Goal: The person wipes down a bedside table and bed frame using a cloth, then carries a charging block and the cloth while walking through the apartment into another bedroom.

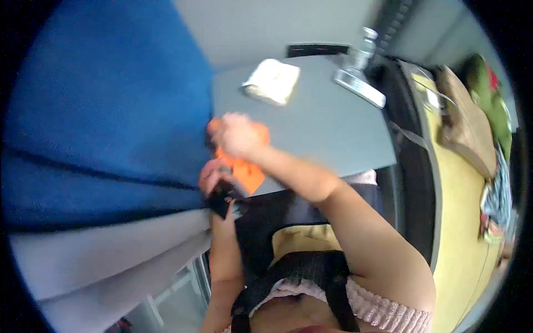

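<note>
At the tabletop [327,127], left hand [210,176] and right hand [240,137] curl closed around seemingly orange cloth [249,173], not yet released.

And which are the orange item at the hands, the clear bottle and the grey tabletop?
Orange item [253,176]: head view, its lower right corner.
Clear bottle [362,54]: head view, its body, below the cap.
Grey tabletop [330,130]: head view, a bare stretch.
</note>
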The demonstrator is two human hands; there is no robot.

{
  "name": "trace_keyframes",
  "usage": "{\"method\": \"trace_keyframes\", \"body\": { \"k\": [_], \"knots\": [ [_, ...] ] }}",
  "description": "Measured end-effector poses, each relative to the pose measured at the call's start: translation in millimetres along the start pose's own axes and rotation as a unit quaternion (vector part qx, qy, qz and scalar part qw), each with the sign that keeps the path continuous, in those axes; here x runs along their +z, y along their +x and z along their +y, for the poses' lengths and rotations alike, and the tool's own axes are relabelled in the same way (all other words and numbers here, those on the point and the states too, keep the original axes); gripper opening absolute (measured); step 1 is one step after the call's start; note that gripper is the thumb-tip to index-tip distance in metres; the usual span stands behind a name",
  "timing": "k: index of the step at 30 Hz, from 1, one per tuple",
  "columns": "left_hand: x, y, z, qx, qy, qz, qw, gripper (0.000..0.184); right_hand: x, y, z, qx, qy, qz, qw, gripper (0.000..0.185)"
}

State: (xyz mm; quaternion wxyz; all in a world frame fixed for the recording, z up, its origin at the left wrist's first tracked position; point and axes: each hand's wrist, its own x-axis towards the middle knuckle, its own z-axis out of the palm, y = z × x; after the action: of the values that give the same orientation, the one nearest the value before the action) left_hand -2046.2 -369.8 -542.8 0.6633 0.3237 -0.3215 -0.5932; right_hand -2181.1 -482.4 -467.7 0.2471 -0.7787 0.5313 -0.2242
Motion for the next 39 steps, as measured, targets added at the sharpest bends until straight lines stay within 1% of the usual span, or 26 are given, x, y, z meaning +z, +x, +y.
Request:
{"method": "trace_keyframes", "body": {
  "k": [1,3,4,6,8,9,11,12,13,14,15,17,18,19,21,22,23,24,25,26,28,31,32,35,37,39],
  "knots": [
    [-5.4,0.1,-1.3,0.004,-0.026,-0.024,0.999,0.025,3.0,-19.9,3.2,-0.025,0.008,-0.029,0.999,0.031],
    [-5.8,-1.1,1.8,0.024,-0.063,-0.078,0.995,0.026,16.9,-69.1,20.9,-0.133,-0.013,0.014,0.991,0.034],
    [-1.0,-2.9,6.5,0.040,-0.074,-0.109,0.990,0.028,5.0,-87.8,33.3,-0.114,-0.025,0.024,0.993,0.034],
    [5.6,-6.4,4.0,0.064,-0.113,-0.159,0.979,0.030,-33.1,-132.0,56.4,-0.181,-0.044,0.080,0.979,0.034],
    [1.2,-6.7,1.6,0.070,-0.193,-0.152,0.967,0.033,-91.5,-153.3,88.0,0.069,-0.017,0.011,0.997,0.031],
    [-6.1,-6.0,2.0,0.064,-0.194,-0.154,0.967,0.033,-108.0,-159.8,120.4,0.138,-0.003,0.023,0.990,0.031],
    [-14.7,-6.2,-1.9,0.055,-0.182,-0.165,0.968,0.036,-148.9,-189.5,182.7,0.149,-0.138,0.115,0.972,0.034],
    [-15.0,-7.1,-2.5,0.050,-0.181,-0.171,0.967,0.037,-167.2,-202.6,210.2,0.136,-0.255,0.098,0.952,0.034],
    [-13.9,-7.5,-2.1,0.049,-0.183,-0.172,0.967,0.037,-185.9,-213.8,214.6,0.198,-0.292,0.114,0.929,0.034],
    [-12.7,-6.2,-1.1,0.053,-0.165,-0.167,0.971,0.037,-192.3,-224.4,222.5,0.186,-0.318,0.204,0.907,0.034],
    [-10.4,-6.0,-1.9,0.059,-0.148,-0.160,0.974,0.037,-187.7,-229.5,225.5,0.215,-0.328,0.227,0.892,0.034],
    [-4.8,-6.8,-1.3,0.057,-0.153,-0.165,0.973,0.036,-169.3,-230.4,217.7,0.274,-0.343,0.241,0.865,0.034],
    [-1.6,-6.8,-2.0,0.057,-0.159,-0.165,0.972,0.036,-157.1,-227.3,208.8,0.271,-0.361,0.194,0.871,0.032],
    [-2.7,-7.3,-2.8,0.057,-0.159,-0.169,0.971,0.036,-142.7,-225.6,194.2,0.233,-0.301,0.159,0.911,0.028],
    [-9.0,-6.9,-4.0,0.046,-0.122,-0.084,0.988,0.036,-112.2,-202.4,123.2,0.220,-0.199,0.145,0.944,0.017],
    [-9.7,-7.7,-3.9,0.040,-0.109,-0.056,0.992,0.036,-75.9,-190.6,114.3,0.124,-0.161,0.141,0.969,0.016],
    [-7.3,-5.6,-1.7,0.030,-0.117,-0.086,0.989,0.036,-81.0,-172.8,73.3,0.195,0.001,0.021,0.981,0.018],
    [-3.8,-4.2,-0.4,0.020,-0.125,-0.116,0.985,0.036,-45.5,-163.3,61.7,0.055,-0.066,0.106,0.991,0.019],
    [2.0,-5.6,0.7,0.019,-0.126,-0.121,0.985,0.036,-22.7,-160.3,60.7,-0.089,-0.134,0.186,0.969,0.020],
    [7.9,-8.0,1.6,0.025,-0.102,-0.081,0.991,0.037,-32.2,-161.3,67.8,-0.088,-0.136,0.189,0.969,0.020],
    [11.6,-14.3,6.6,0.027,-0.050,-0.033,0.998,0.040,-47.4,-170.4,85.6,0.003,-0.073,0.093,0.993,0.022],
    [-7.9,-7.9,2.9,0.027,-0.061,-0.103,0.992,0.041,-111.8,-209.3,155.2,0.089,-0.128,0.173,0.972,0.017],
    [-5.6,-9.4,3.9,0.024,-0.059,-0.100,0.993,0.041,-135.2,-221.6,181.8,0.069,-0.162,0.244,0.954,0.018],
    [12.2,-13.1,5.7,0.031,-0.062,-0.064,0.996,0.040,-176.5,-233.2,235.0,0.121,-0.317,0.309,0.888,0.025],
    [16.7,-14.4,8.6,0.019,-0.064,-0.011,0.998,0.039,-187.4,-210.1,258.8,0.212,-0.305,0.296,0.880,0.034],
    [10.6,-11.0,5.5,0.017,-0.060,-0.030,0.998,0.039,-196.5,-193.7,274.6,0.322,-0.187,0.246,0.895,0.042]
  ]
}}
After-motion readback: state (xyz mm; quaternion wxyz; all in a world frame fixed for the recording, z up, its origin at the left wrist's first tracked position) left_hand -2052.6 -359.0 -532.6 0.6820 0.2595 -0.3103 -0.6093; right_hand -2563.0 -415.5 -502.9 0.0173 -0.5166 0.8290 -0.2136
